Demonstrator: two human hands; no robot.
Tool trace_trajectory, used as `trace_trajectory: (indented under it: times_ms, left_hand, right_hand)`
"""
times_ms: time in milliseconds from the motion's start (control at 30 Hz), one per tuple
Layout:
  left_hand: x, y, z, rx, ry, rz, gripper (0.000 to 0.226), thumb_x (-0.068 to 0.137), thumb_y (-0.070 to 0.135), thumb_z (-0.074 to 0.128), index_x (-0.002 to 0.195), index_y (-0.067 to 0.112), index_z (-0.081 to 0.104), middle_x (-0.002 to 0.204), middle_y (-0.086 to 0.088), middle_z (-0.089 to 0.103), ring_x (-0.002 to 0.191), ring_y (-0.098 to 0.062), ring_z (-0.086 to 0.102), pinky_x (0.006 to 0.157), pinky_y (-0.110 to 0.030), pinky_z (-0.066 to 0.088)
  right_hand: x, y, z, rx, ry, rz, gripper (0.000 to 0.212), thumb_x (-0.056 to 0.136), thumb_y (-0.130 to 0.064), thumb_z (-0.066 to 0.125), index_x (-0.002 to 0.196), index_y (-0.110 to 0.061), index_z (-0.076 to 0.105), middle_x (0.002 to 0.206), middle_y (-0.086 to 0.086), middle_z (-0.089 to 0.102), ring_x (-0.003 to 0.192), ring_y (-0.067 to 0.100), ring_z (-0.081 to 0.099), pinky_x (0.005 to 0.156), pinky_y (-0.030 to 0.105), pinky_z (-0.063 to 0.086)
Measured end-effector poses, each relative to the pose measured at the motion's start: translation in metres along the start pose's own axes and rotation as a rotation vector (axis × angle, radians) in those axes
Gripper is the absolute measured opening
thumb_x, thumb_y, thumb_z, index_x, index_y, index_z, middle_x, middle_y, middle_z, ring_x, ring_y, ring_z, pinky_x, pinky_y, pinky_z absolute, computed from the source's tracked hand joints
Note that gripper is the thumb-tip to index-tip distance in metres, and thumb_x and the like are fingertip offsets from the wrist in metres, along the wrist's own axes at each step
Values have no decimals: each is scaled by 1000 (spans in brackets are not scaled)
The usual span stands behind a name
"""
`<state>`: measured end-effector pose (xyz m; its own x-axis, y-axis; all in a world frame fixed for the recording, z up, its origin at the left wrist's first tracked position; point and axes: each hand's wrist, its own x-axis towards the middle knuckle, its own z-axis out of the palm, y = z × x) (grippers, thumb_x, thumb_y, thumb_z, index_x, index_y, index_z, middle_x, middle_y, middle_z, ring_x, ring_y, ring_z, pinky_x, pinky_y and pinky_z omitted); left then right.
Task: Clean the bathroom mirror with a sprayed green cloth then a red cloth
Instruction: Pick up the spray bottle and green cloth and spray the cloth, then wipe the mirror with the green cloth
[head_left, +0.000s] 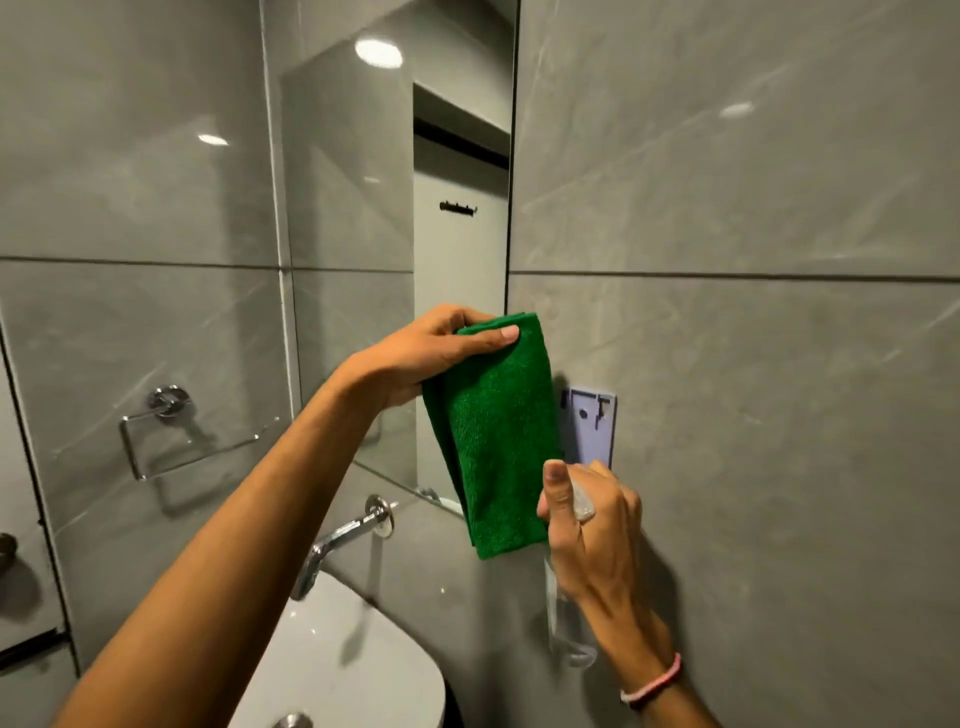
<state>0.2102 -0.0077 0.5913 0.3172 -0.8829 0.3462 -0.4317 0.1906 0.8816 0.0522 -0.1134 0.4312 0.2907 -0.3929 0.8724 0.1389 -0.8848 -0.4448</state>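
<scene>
head view: the left hand (431, 353) pinches the top edge of the folded green cloth (493, 436), thumb on the front face, fingers (467, 314) clenched behind. the cloth hangs with its long axis vertical, lower end free. the right hand (597, 535) is wrapped around a clear spray bottle (566, 623), with its nozzle end just beside the cloth's lower right edge; from the right thumb, the cloth lies at 10 o'clock. spraying appears to be the current step. the mirror (395, 208) is directly behind the cloth, at 12 o'clock. grey tiled wall (753, 312) to the right; tap (343, 540) and basin (353, 649) at 7 o'clock. no red cloth is visible.
</scene>
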Motion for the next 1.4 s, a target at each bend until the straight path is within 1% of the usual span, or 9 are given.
trace_trajectory:
  times_ms: [167, 333, 500, 700, 900, 1000, 1133, 1200, 1400]
  left_hand:
    - [-2, -13, 12, -16, -58, 10, 19, 93, 28, 67, 91, 13, 78, 79, -4, 80, 67, -14, 75, 62, -22, 62]
    - [-12, -34, 33, -32, -92, 0, 21, 93, 30, 67, 90, 13, 78, 76, -1, 80, 65, -10, 74, 60, -20, 61]
    - [-39, -73, 62, -45, -169, -39, 27, 90, 35, 68, 100, 11, 76, 86, -1, 80, 76, -13, 75, 68, -21, 62]
    - [-77, -136, 113, -67, -226, -114, 22, 96, 22, 61, 93, 6, 75, 79, -1, 78, 70, -15, 73, 64, -23, 60]
    - [-106, -189, 136, -70, -237, -203, 28, 93, 21, 66, 102, -4, 74, 100, -30, 75, 88, -44, 73, 78, -45, 57]
    - [-113, -198, 136, -52, -250, -234, 19, 90, 18, 70, 103, 7, 78, 98, -13, 81, 90, -31, 77, 75, -34, 63]
    - [-117, -196, 132, 32, -263, -239, 20, 89, 19, 71, 104, 7, 78, 99, -10, 81, 91, -29, 77, 77, -36, 63]
    - [-115, -190, 127, 41, -260, -238, 20, 89, 18, 71, 106, 9, 78, 100, -6, 81, 92, -24, 77, 77, -32, 64]
    - [-104, -136, 104, 88, -297, -145, 18, 93, 17, 68, 102, 5, 77, 101, -20, 78, 88, -25, 75, 77, -34, 59]
  right_hand:
    - [-47, 14, -11, -72, -51, 85, 97, 96, -78, 17, 51, 0, 53, 49, 12, 54, 52, 29, 54, 56, 43, 40]
    - [-111, 35, -39, -135, -48, 163, 77, 100, -63, 40, 58, -1, 58, 55, 10, 57, 49, 30, 55, 52, 42, 40]
    - [-218, 68, -72, -188, -154, 507, 52, 95, -39, 68, 62, -2, 51, 57, 13, 50, 55, 33, 48, 57, 36, 40]
    - [-329, 112, -74, -203, -300, 936, 32, 96, -29, 69, 79, -4, 60, 69, 0, 57, 69, 24, 56, 69, 44, 48]
    - [-383, 149, -65, -302, -315, 941, 23, 96, -25, 69, 78, -25, 55, 74, -19, 52, 78, 18, 54, 76, 27, 39]
    - [-401, 155, -64, -323, -315, 869, 32, 96, -21, 70, 77, -36, 49, 77, -21, 51, 78, 13, 51, 80, 23, 36]
    - [-407, 153, -70, -357, -383, 876, 33, 96, -20, 70, 81, -44, 52, 85, -18, 54, 88, 3, 53, 89, 41, 50]
    - [-396, 147, -72, -359, -405, 929, 8, 93, -30, 73, 98, -29, 68, 98, -10, 58, 100, 16, 58, 92, 32, 47]
    - [-251, 80, -49, 115, -275, 844, 39, 89, -45, 70, 125, -36, 59, 113, -2, 69, 106, 21, 67, 84, 9, 50]
